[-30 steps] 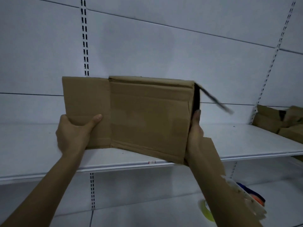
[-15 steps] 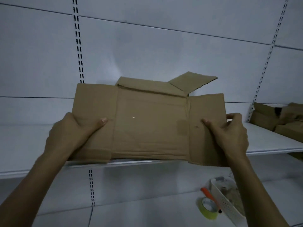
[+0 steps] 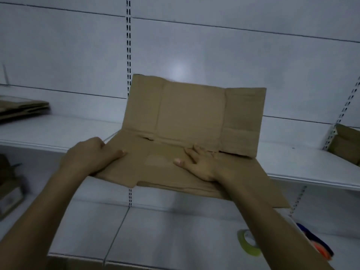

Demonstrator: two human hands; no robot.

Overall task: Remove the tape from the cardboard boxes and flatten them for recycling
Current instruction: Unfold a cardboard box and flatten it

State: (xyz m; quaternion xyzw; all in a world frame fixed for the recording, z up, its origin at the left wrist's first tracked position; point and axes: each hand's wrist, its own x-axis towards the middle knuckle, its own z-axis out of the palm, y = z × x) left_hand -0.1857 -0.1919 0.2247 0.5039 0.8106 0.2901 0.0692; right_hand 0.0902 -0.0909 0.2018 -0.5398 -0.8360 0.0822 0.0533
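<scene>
Ok, cardboard box [image 3: 194, 117] is opened out at the shelf [image 3: 48, 133] edge, rear half standing up. Left hand [image 3: 91, 156] grips its left edge (thumb on top). Right hand [image 3: 200, 164] fingers [image 3: 190, 153] are straight and spread, pressing the lower panel. Green tape roll [image 3: 245, 246] sits on the lower shelf [image 3: 175, 230].

The brown corrugated cardboard box [image 3: 192, 114] was opened out into a creased sheet bent along one fold. Its far half stood nearly upright on the white shelf [image 3: 58, 133], and its near half lay flat (overhanging the shelf's front edge). Small tears showed along the fold. A stack of flattened brown cardboard [image 3: 21, 108] lay far left on the shelf, and another brown cardboard box [image 3: 346, 145] sat at the right.
</scene>
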